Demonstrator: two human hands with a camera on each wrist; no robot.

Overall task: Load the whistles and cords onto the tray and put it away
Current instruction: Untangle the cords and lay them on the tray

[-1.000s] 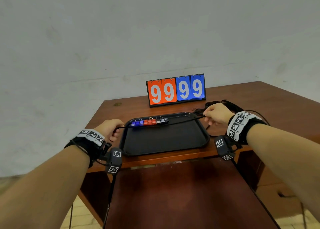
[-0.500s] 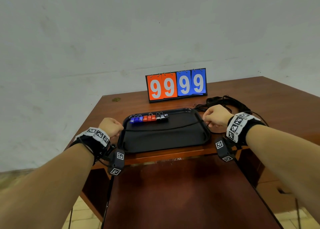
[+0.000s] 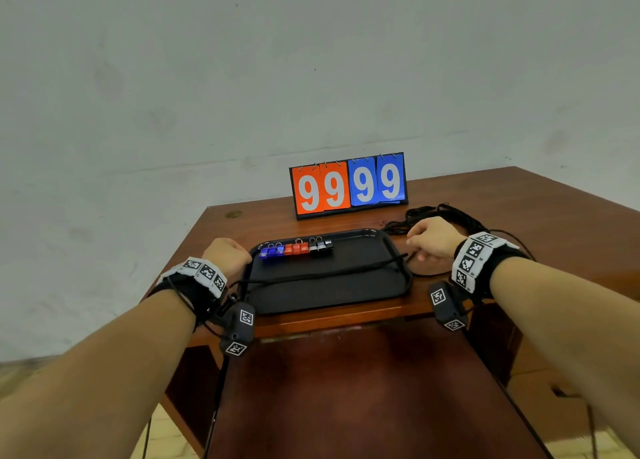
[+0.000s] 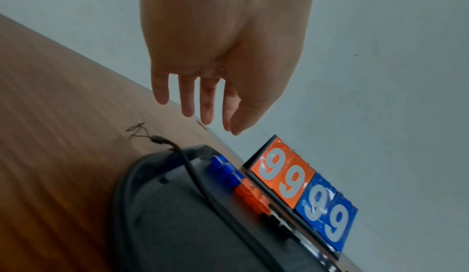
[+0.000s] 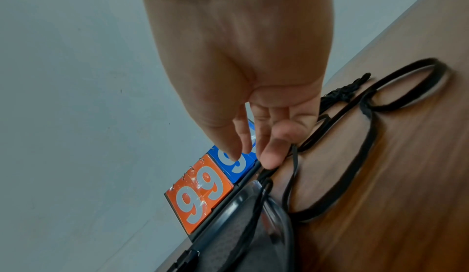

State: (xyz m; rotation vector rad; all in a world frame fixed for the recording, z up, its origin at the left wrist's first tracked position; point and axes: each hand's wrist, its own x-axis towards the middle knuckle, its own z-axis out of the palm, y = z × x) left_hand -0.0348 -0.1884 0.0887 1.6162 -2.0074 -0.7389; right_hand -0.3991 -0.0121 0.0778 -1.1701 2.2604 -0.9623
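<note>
A black tray (image 3: 329,292) sits on the wooden table near its front edge. Blue, red and black whistles (image 3: 296,249) stand in a row along the tray's far side. One black cord (image 3: 329,271) lies slack across the tray, its ends hanging over both rims. My left hand (image 3: 227,254) hovers at the tray's left rim; in the left wrist view this hand (image 4: 203,116) has straight fingers and holds nothing, with the cord's end (image 4: 157,141) lying below it. My right hand (image 3: 429,240) is at the right rim. Its thumb stands apart from the fingers (image 5: 269,156), and a cord strand (image 5: 294,156) touches one finger.
A flip scoreboard (image 3: 348,184) reading 99 99 stands behind the tray. A pile of black cords (image 3: 446,214) lies on the table (image 3: 536,209) behind my right hand, with loops (image 5: 368,156) spread beside it. A lower dark wooden surface (image 3: 346,389) lies in front of the table.
The cord, stretched taut between both hands above the tray, has come down and lies slack on it. My left hand has let go of its end.
</note>
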